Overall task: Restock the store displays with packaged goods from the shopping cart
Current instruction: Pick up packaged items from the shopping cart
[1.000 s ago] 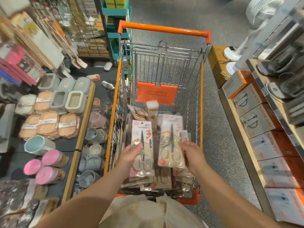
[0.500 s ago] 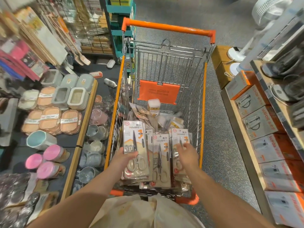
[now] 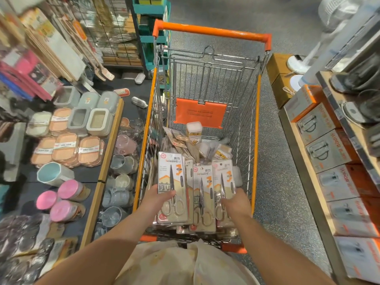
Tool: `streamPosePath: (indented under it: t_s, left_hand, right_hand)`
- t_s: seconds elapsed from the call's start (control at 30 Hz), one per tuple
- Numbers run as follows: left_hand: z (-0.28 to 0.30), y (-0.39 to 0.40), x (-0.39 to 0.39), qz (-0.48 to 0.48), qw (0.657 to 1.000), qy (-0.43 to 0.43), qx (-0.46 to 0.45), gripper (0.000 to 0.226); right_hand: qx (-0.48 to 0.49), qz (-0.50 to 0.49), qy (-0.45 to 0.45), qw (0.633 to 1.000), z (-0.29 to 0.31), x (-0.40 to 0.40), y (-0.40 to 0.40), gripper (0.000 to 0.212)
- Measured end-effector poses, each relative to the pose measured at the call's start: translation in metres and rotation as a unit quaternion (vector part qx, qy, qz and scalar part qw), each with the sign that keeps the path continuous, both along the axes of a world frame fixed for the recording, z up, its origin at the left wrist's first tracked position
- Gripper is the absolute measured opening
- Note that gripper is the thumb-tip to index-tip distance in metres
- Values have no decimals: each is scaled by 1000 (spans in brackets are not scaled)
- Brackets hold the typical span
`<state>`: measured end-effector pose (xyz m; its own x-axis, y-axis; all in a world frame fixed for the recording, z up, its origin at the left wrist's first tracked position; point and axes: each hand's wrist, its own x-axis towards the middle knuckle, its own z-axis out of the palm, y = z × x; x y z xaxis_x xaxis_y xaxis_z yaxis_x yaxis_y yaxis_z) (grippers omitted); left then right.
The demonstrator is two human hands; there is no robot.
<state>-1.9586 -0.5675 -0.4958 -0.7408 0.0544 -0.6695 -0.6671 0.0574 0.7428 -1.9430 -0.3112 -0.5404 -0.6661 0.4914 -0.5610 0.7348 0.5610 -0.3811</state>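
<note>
Your left hand (image 3: 158, 199) grips a scissors pack (image 3: 172, 187) by its left edge, thumb across the card, just inside the shopping cart (image 3: 144, 153) wire wall at nine o'clock. At three o'clock lies a second scissors pack (image 3: 202, 194), then your right hand (image 3: 236, 201) pinching a third pack (image 3: 223, 182); its fingertips are hidden. Open floor (image 3: 273, 161) runs beyond the cart's right rim.

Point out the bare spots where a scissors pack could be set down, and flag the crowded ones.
Free: the cart's far end below the orange flap, and the dark counter strip beyond the grey containers. Crowded: the cart's near end, heaped with scissors packs under the left hand and right hand, and the left shelf's pink-lidded jars.
</note>
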Motion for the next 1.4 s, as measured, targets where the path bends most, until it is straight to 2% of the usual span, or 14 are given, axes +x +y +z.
streamPosePath:
  t_s: [0.1,0.27,0.4,0.47,0.57,0.63,0.7,0.77,0.83,0.9,1.03,1.13,1.23,1.4]
  left_hand:
    - [-1,-1,0,6,1000,-3,-1,20]
    - [0,2,-3,10,1000,-21,9,23]
    - [1,3,-4,15,999,-20,25,45]
    - [4,6,-3,25,999,-14,37,42]
    - [6,11,-1,39,998,-4,55,38]
    - [10,13,2,41,998,-5,55,38]
    - [11,14,4,34,997,-2,70,51]
    - [11,15,5,26,997,1,68,50]
    - [9,12,6,27,998,1,57,53]
    - [6,8,4,23,999,-9,43,61]
    - [2,-8,4,49,999,6,6,27]
    - [3,-14,5,30,999,28,11,23]
    - [2,-15,4,13,1000,28,0,20]
    - [0,-15,3,-10,999,26,-25,19]
  right_hand:
    - [-42,-9,40,998,16,-2,-1,8]
    - [-43,-51,152,986,49,-1,5,20]
    - [-123,-54,219,966,80,-5,-1,20]
    - [-208,-88,187,956,86,-12,-8,14]
    - [-382,-157,105,905,91,-15,-26,4]
    - [-421,-138,61,895,90,-14,-43,6]
    - [-405,-85,23,910,87,-11,-62,14]
    - [-342,-14,3,939,81,-12,-79,26]
    - [-314,41,-12,948,75,-15,-88,35]
    - [-331,20,-29,943,70,-17,-86,33]
    - [-267,-97,14,959,54,-17,-58,33]
    - [-125,-10,-18,992,41,-8,-40,30]
    - [-138,32,-79,987,35,1,-42,26]
    - [-134,35,-46,989,32,4,-47,16]
